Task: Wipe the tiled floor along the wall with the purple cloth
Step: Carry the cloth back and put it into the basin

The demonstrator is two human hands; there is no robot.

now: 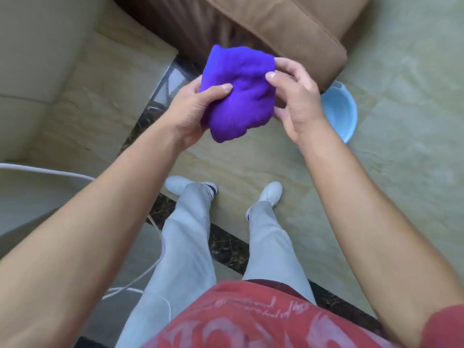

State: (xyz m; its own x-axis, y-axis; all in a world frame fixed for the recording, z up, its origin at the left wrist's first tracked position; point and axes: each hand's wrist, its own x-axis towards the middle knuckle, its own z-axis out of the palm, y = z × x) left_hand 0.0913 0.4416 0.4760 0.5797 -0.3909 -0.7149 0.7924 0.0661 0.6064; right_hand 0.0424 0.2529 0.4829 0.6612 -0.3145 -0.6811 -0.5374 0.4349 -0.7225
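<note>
I am standing and holding a bunched purple cloth (238,91) in the air at chest height, well above the floor. My left hand (190,114) grips its left side with the thumb pressed on top. My right hand (293,99) pinches its right edge between thumb and fingers. Below lies the beige tiled floor (251,167) with a dark marbled border strip (153,101) running along a beige wall (37,59) on the left.
A brown sofa (288,28) stands at the top, close to the wall. A light blue basin (339,111) sits on the floor beside the sofa's corner. White cables (140,275) trail across the floor at lower left. My feet in white shoes (271,192) stand mid-floor.
</note>
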